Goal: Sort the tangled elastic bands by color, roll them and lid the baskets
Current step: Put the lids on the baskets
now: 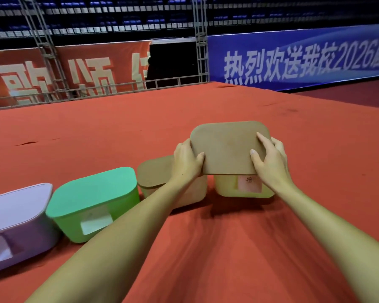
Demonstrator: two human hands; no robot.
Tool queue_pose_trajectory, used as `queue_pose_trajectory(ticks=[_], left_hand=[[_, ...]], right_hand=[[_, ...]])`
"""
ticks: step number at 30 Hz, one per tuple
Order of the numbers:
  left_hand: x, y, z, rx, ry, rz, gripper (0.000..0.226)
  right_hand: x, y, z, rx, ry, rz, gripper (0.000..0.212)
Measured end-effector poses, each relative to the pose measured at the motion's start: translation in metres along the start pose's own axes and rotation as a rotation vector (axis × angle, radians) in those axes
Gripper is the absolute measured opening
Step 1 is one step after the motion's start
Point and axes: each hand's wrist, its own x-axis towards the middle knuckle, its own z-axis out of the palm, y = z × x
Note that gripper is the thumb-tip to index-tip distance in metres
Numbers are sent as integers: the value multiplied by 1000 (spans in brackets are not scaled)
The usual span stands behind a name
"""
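Lid in hand: we see a tan lid (228, 147) right of the frame's centre, tilted toward us and held above the yellow basket (228, 189).
Left hand: our left hand (186, 160) grasps the lid's left edge, thumb curled onto its top face, the other fingers hidden behind it.
Right hand: our right hand (269, 158) grasps the lid's right edge, thumb and forefinger lying on the top face, the remaining fingers wrapped round the rim.
Yellow basket: it sits on the red cloth (206, 248) just below the lid, with a pink label (248, 184) on its near wall; whether lid and rim touch we cannot tell.
Beige basket: the beige basket (195, 191) stands just left of the yellow one, already carrying a tan lid of its own (155, 171), partly behind our left forearm.
Green basket: the green basket (96, 206), lidded, stands at lower left of centre.
Lilac basket: the lilac basket (18, 226), lidded, sits at the left edge.
Elastic bands: we see none; the baskets' insides are hidden.
Background: a red banner (70, 68) at upper left, a blue banner (293, 57) at upper right.
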Motion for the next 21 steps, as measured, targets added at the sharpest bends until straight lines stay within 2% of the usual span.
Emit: queue_pose_trajectory(ticks=[8,16,21], left_hand=[[33,11,73,62,-78,-32,21],[42,4,102,374,-121,68,36],[46,3,108,471,-133,73,39]], right_hand=[[38,47,4,-120,-88,148,60],[52,72,15,-231,-111,252,56],[57,80,16,-283,-157,314,56]])
